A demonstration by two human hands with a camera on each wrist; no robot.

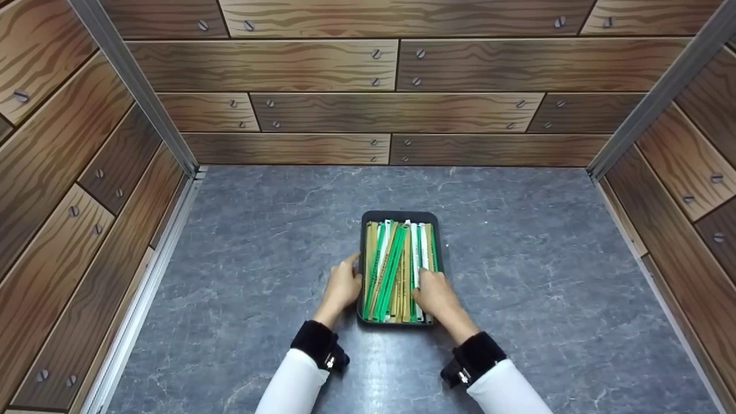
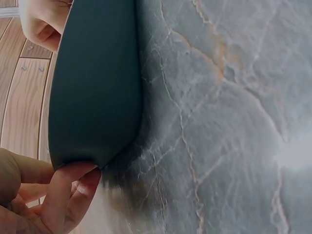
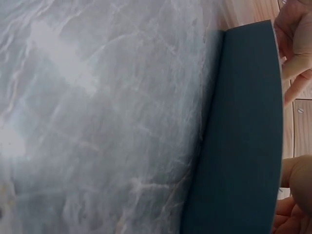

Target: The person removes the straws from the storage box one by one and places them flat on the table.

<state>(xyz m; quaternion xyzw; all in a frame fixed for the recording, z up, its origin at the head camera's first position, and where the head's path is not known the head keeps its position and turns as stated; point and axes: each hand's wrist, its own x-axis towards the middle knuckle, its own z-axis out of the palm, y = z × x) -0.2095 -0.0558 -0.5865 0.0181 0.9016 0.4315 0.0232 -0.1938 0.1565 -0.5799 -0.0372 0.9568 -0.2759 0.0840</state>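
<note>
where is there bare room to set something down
Bare patches of grey marbled surface lie between the left hand and left wall, right of the right hand, and between the black rectangular tray and wood-print back wall. The tray is crowded: slim green, gold and white sticks fill it, the right hand over some.

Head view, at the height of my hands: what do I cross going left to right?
Left wood-patterned wall → pale metal strip → left hand → dark tray with slim green, white and gold packets → right hand → right wood-patterned wall.
</note>
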